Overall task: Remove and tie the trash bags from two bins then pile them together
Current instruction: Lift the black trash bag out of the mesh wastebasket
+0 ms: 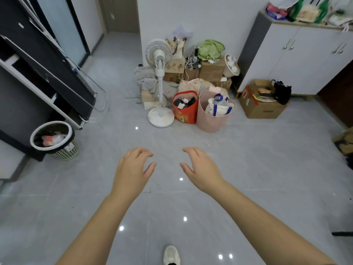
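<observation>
Leftward — apart from left grip (131,169) (empty) — stands the bin (65,151).

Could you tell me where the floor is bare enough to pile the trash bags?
Bare: the grey tiled floor between the lined bin, the fan and the pink basket. Crowded: behind them, stacked boxes and a red bag.

I see only the top layer of rubbish in the white-rimmed bin (54,140); whatever lies beneath is hidden. The wall of the pink basket (214,117) conceals its lower contents. The bottom edge cuts off the shoe (171,255), and the right edge cuts off the cardboard box (343,140). Print on the brown carton (265,109) is too small to read.
</observation>
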`<move>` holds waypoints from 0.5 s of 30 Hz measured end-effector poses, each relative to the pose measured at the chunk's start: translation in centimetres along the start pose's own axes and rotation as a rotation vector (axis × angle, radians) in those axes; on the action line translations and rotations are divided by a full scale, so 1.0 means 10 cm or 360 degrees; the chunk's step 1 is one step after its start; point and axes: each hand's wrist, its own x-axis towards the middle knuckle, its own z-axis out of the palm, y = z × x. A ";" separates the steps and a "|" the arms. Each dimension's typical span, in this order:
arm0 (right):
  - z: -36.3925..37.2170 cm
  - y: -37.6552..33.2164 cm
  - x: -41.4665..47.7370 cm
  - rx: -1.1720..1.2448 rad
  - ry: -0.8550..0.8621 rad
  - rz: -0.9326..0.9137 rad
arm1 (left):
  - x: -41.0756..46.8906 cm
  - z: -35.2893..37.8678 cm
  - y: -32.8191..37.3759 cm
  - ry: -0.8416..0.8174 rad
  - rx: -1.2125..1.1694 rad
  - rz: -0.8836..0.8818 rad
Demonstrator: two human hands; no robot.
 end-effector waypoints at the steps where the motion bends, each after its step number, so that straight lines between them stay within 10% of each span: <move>1: 0.01 -0.04 0.09 -0.0010 -0.0018 -0.0015 | 0.04 -0.01 -0.05 0.0007 -0.0006 -0.0015; 15: 0.54 -1.21 1.31 0.0018 -0.0090 0.0044 | 0.79 -0.58 -1.64 -0.0081 -0.0074 -0.0067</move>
